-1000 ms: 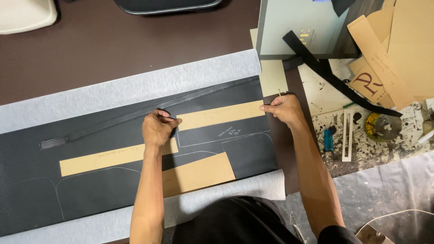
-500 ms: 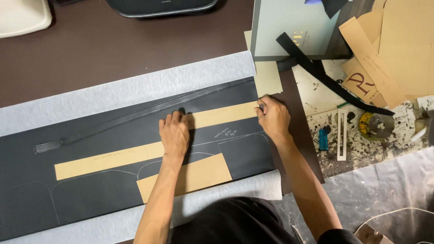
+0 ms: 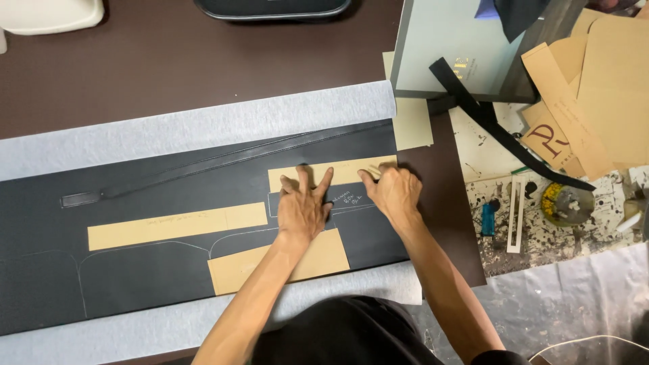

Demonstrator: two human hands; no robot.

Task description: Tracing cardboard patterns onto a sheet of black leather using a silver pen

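A long black leather sheet (image 3: 169, 284) lies on pale grey cloth (image 3: 203, 125). On it a short tan cardboard strip (image 3: 345, 172) sits above a longer tan strip (image 3: 176, 225). My left hand (image 3: 303, 208) lies flat with fingers spread, pressing on the short strip. My right hand (image 3: 393, 192) is curled at that strip's right end, and seems to pinch a thin pale marking tool against the edge. White drawn lines and marks show on the leather between my hands. A wider cardboard piece (image 3: 270, 267) lies under my left forearm.
A narrow black strap (image 3: 223, 161) runs along the leather's upper edge. To the right are a grey box (image 3: 460, 47), a black band (image 3: 500, 132), cardboard pieces (image 3: 595, 88), a blue lighter (image 3: 488, 220), a white ruler (image 3: 517, 213) and a paint-spattered mat (image 3: 554, 236).
The right part of the cardboard strip now sits higher than the left part. My left hand has moved right and spread flat on it; my right hand has shifted slightly left.
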